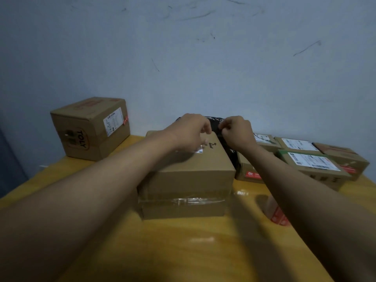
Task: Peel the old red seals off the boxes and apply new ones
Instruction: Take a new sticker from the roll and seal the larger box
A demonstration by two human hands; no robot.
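A brown cardboard box [189,169] with clear tape on its front stands in the middle of the yellow table [203,251]. My left hand [189,129] lies over the far edge of its top, fingers curled down onto it. My right hand [236,131] is beside it at the box's far right corner, thumb and fingers pinched together on something small that they hide. No red shows there. A red and white strip of seals [278,216] lies on the table under my right forearm. The box at the far left [89,129] has a small red seal [125,119] on its edge.
A black plastic parcel [227,147] sits behind and to the right of the middle box. Several smaller labelled boxes [313,161] are packed at the right against the wall. The table's left edge runs diagonally at the lower left.
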